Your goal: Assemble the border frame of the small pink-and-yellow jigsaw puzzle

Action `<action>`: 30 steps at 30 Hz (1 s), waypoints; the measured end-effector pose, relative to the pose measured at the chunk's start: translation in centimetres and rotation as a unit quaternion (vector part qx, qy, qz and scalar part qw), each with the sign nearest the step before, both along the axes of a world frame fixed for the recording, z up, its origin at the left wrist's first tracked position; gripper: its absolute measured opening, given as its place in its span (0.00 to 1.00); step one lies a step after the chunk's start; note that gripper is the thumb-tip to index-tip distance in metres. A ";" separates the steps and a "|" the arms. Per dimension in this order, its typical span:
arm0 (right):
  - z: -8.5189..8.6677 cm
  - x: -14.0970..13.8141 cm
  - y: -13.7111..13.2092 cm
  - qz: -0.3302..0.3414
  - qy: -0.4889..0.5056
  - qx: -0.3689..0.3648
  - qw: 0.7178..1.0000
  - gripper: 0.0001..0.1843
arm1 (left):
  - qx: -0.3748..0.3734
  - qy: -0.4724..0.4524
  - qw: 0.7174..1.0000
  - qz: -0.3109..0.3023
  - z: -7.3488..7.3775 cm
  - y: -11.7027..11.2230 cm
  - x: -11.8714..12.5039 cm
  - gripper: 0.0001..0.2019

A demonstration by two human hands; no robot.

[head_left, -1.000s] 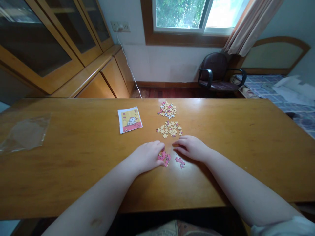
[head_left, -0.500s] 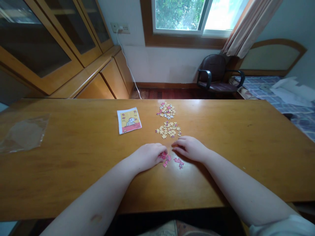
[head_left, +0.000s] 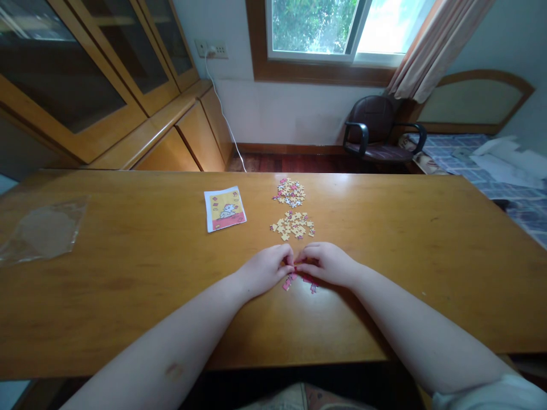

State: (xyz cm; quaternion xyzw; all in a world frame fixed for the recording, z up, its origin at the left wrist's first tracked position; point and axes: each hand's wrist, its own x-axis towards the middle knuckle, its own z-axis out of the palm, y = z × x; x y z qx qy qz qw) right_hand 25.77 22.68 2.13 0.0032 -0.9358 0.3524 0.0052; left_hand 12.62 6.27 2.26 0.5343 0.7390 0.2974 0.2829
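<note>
Fingertips of my left hand [head_left: 270,269] and my right hand [head_left: 327,263] almost meet over the table. Between them shows a small pink puzzle piece [head_left: 294,268], pinched by both hands and largely covered by the fingers. Below my left fingers lie pink puzzle pieces [head_left: 288,283], partly hidden. Under my right hand a few joined or touching pink pieces [head_left: 314,287] stick out. Just beyond the hands is a loose group of yellow puzzle pieces [head_left: 294,224]. Farther off sits a mixed pile of pink, yellow and white pieces [head_left: 290,192].
A printed picture sheet [head_left: 225,209] with a white cartoon animal lies left of the piles. At the far left of the wooden table [head_left: 141,250] is a clear plastic bag [head_left: 45,230]. Beyond the table stand a cabinet [head_left: 158,131] and an office chair [head_left: 376,128].
My left hand has lifted from the pink pieces and shifted right with one between its fingers. My right hand has closed in, and the fingertips of both now meet at that piece.
</note>
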 end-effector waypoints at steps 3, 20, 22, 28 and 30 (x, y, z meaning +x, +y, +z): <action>0.1 -0.1 -0.2 -0.014 -0.018 0.000 1.000 0.08 | 0.027 -0.009 1.000 0.010 -0.2 0.0 0.0 0.02; 0.8 0.2 2.0 -0.137 -0.116 0.147 0.973 0.08 | 0.033 0.140 0.984 0.105 1.9 -1.0 -2.9 0.06; 0.8 0.2 2.0 -0.141 -0.105 0.150 0.973 0.08 | 0.034 0.149 0.983 0.105 2.0 -1.1 -3.0 0.06; 0.8 0.4 2.0 -0.099 -0.078 0.111 0.986 0.09 | 0.028 0.154 0.982 0.110 1.9 -1.1 -3.3 0.07; 0.8 0.4 2.1 -0.088 -0.086 0.108 0.987 0.09 | 0.023 0.154 0.982 0.108 1.9 -1.1 -3.4 0.08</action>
